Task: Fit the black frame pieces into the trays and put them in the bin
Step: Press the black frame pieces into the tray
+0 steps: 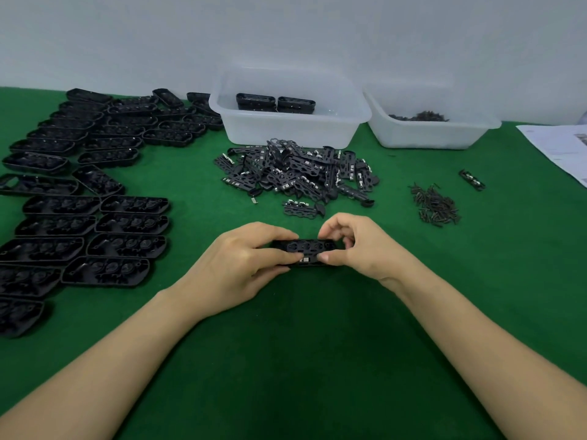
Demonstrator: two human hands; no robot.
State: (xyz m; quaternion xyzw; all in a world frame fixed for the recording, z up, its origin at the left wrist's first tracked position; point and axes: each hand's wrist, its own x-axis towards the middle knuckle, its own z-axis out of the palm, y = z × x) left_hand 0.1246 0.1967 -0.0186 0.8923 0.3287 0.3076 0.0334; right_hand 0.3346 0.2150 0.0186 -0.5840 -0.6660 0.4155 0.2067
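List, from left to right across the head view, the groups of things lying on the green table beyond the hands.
Empty black trays → pile of black frame pieces → heap of small dark screws → single frame piece → printed paper.

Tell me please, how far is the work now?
Early. Done: two filled black trays lie in the clear plastic bin. In hand: left hand and right hand grip one black tray with a frame on it. Left: many empty black trays and the heap of black frame pieces on the green table.
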